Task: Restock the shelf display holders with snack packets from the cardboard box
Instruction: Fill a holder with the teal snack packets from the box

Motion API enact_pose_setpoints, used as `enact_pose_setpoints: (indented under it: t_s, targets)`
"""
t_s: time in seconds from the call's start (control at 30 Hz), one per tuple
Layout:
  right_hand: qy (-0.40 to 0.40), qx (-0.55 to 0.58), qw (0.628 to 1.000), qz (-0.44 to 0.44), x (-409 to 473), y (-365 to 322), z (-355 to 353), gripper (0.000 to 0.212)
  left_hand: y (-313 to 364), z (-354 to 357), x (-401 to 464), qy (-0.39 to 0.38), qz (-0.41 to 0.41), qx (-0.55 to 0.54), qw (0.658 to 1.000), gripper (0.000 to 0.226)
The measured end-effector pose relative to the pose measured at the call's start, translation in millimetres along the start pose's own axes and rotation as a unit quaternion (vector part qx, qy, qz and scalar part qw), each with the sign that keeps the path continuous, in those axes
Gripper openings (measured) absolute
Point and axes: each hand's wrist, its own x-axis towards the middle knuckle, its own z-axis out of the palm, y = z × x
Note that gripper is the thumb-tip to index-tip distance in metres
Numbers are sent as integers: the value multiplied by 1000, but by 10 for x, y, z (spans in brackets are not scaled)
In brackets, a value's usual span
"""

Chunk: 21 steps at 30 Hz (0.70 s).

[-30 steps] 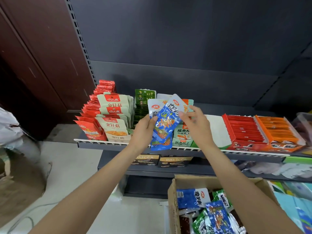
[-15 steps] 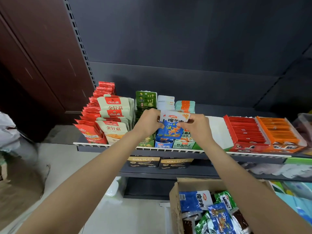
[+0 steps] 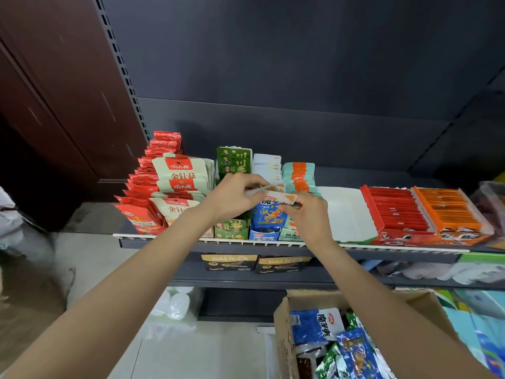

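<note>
Blue foil snack packet (image 3: 269,214) pinched at top edge by left hand (image 3: 232,196) and right hand (image 3: 307,214) | seated in blue card display holder (image 3: 263,236), mid-shelf | step: insertion | next: packet to be pushed down, released; brown cardboard box (image 3: 284,337) below to be revisited.

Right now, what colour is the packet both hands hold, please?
Mostly blue packet, white top, head view.

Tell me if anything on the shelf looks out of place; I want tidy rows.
Mostly tidy. The white holder between the teal-and-orange packets and the red tray holds nothing, a gap in the row.
</note>
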Motion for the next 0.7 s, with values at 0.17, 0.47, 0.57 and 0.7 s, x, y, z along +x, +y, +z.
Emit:
enact_pose_setpoints:
  t_s: [0.17,0.47,0.57,0.7]
  targets:
    - [-8,-40,999,-20,19,-71,103,30,110,-4,35,-4,50,139,989,26]
    - [-3,0,1000,20,71,-96,52,51,276,-53,239,-49,43,218,974,18]
    - [-49,-80,996,11,87,-63,4,27,298,-40,238,-79,44,219,972,20]
    - [-47,-229,972,1,116,-126,-10,27,259,-3,223,-80,33,239,967,27]
